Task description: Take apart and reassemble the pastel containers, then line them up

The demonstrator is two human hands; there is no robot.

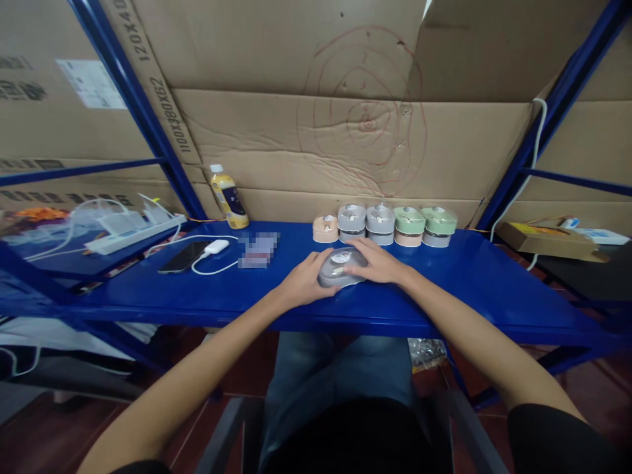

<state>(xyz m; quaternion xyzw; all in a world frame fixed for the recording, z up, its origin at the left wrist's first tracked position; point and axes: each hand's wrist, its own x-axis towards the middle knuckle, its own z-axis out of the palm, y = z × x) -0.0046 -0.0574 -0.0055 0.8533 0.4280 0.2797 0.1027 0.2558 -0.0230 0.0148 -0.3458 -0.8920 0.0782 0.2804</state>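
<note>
A grey plastic box (332, 272) with a clear-looking lid, a round white label and a small pale clasp sits on the blue tabletop (237, 296) in front of me. My left hand (309, 280) wraps round its left side, the thumb at the near edge. From the right, my right hand (378, 262) grips it, fingers over the far edge and thumb on top by the clasp. Just behind stand similar boxes: a single peach box (325, 229), two grey stacks (351, 220), a green-on-peach stack (409, 226) and a green-topped stack (438, 226).
To the left lie a phone (185, 257), a white charging case or adapter (216, 247) with a cable and a blurred-out item (259, 250). A yellow bottle (231, 201) stands near the cardboard backing (257, 138). Blue posts (543, 112) flank the table; an open carton (548, 242) is at right.
</note>
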